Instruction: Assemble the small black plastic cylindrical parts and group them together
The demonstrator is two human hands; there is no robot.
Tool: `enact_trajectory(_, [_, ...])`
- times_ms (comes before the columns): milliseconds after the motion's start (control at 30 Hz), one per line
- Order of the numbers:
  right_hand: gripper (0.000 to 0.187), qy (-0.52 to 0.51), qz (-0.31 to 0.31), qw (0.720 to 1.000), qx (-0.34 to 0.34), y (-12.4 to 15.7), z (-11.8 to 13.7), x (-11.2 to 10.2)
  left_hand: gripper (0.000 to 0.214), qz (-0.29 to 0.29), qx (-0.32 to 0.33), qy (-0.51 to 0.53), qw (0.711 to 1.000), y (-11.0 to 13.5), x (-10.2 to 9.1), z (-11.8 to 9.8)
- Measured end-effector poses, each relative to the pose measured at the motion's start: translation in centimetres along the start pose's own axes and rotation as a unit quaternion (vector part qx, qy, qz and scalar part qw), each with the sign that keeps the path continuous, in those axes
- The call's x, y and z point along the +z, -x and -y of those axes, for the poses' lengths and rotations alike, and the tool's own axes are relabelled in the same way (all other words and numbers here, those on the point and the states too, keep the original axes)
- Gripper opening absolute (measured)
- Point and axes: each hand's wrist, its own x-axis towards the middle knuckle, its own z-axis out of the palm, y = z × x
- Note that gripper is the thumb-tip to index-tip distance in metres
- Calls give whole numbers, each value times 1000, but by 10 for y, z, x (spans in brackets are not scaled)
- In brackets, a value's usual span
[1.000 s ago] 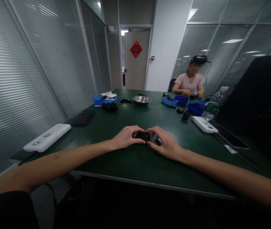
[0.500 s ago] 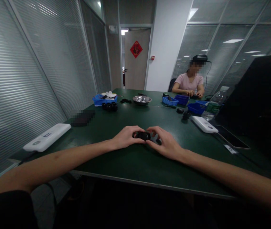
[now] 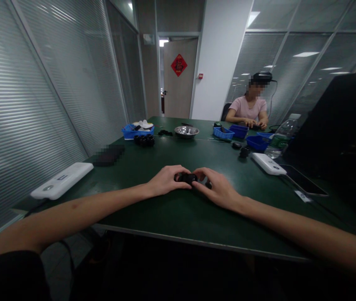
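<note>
A small glossy black rounded part (image 3: 190,178) is between my hands over the green table (image 3: 178,217); its exact kind is too small and dark to make out. From the left side, my left hand (image 3: 169,180) is closed on it with thumb and fingers. My right hand (image 3: 218,187) curls around its right end, thumb and fingertips pressed against it. Beneath the right palm lies another dark piece (image 3: 208,184), partly hidden by the fingers.
Farther back stand a blue basket (image 3: 129,134), several black round parts (image 3: 144,140), a metal bowl (image 3: 186,132) and blue bins (image 3: 257,143). White power banks (image 3: 63,179) lie at both sides, with a bottle (image 3: 283,136) and phone (image 3: 303,179) right. A co-worker (image 3: 249,108) sits across.
The black part between my hands has turned slightly, and my right fingertips have shifted a little on it. My left hand has hardly moved.
</note>
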Motion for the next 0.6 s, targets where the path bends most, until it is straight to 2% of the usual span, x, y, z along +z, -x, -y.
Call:
enact_trajectory(233, [31, -20, 2, 998, -55, 1, 1, -1, 45, 1, 4, 4, 1000, 1, -1, 2])
enact_trajectory(433, [29, -10, 4, 1000, 17, 0, 1, -1, 44, 1, -9, 7, 1000, 1, -1, 0])
enact_trajectory(600, [30, -21, 3, 1000, -18, 0, -4, 1, 44, -8, -5, -3, 1000, 0, -1, 1])
